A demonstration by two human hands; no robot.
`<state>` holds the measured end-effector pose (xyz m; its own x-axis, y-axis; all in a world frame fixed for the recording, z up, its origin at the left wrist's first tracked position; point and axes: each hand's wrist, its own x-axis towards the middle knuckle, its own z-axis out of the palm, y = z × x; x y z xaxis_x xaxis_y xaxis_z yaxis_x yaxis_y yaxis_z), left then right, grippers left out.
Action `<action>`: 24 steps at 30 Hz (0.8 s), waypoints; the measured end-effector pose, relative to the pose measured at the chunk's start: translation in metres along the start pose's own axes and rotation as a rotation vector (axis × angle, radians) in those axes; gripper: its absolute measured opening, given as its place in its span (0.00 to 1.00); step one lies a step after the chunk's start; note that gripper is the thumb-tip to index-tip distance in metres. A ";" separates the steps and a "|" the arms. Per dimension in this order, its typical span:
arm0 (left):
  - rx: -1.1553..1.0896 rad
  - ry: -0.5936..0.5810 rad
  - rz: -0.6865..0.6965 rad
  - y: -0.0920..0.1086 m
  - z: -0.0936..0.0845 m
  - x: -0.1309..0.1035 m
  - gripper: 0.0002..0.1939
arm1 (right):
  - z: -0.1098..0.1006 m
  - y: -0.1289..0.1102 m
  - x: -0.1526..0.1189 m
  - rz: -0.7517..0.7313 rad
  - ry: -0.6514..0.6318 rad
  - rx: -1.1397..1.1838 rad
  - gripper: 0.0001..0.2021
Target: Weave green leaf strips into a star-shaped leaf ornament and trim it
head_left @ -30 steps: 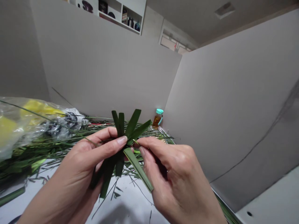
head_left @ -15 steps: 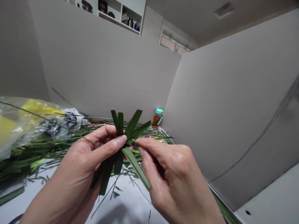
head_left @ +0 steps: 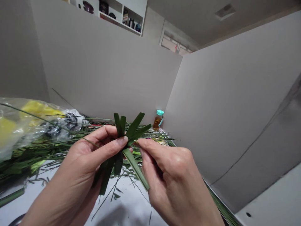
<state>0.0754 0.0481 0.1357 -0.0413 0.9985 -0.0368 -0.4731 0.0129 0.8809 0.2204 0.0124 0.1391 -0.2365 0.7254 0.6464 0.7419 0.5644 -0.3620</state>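
A woven piece of green leaf strips [head_left: 134,129] is held up in the middle of the view, its strip ends fanning upward and downward. My left hand [head_left: 94,153] pinches its centre between thumb and fingers. At the right side of the weave, my right hand [head_left: 170,172] has thumb and index finger closed on a thin pale strip end [head_left: 135,142]. A folded, lighter green strip [head_left: 136,169] slants down between the hands. My left fingers hide part of the weave.
Long green leaves [head_left: 56,142] lie piled across the back left, beside a clear plastic bag [head_left: 35,114] with yellow contents. A turquoise-lidded bottle [head_left: 158,120] stands in the back corner. Leaf scraps [head_left: 116,196] lie on the white table [head_left: 131,213]. Grey partitions [head_left: 113,69] rise behind.
The fanned upper strips have shifted slightly, and the slanting folded strip's lower end has moved a little left. My right hand has also moved slightly left; both hands keep their grip.
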 end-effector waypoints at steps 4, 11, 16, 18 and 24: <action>0.023 -0.006 0.018 0.000 -0.001 0.000 0.18 | -0.002 0.001 0.000 -0.004 -0.029 -0.019 0.12; 0.014 -0.047 0.096 0.002 0.002 0.001 0.14 | -0.002 0.000 -0.001 -0.021 -0.029 -0.058 0.12; 0.049 -0.031 0.152 0.000 0.003 0.000 0.12 | 0.000 0.000 -0.001 -0.063 -0.004 -0.145 0.13; 0.065 -0.046 0.191 -0.001 0.002 0.000 0.11 | 0.000 -0.001 -0.002 -0.082 -0.012 -0.183 0.13; 0.190 -0.030 0.244 -0.002 -0.004 0.004 0.10 | 0.002 -0.001 -0.006 -0.125 -0.011 -0.222 0.13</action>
<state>0.0729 0.0520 0.1324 -0.1063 0.9744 0.1981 -0.2797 -0.2205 0.9344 0.2198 0.0087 0.1339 -0.3407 0.6602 0.6693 0.8259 0.5504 -0.1225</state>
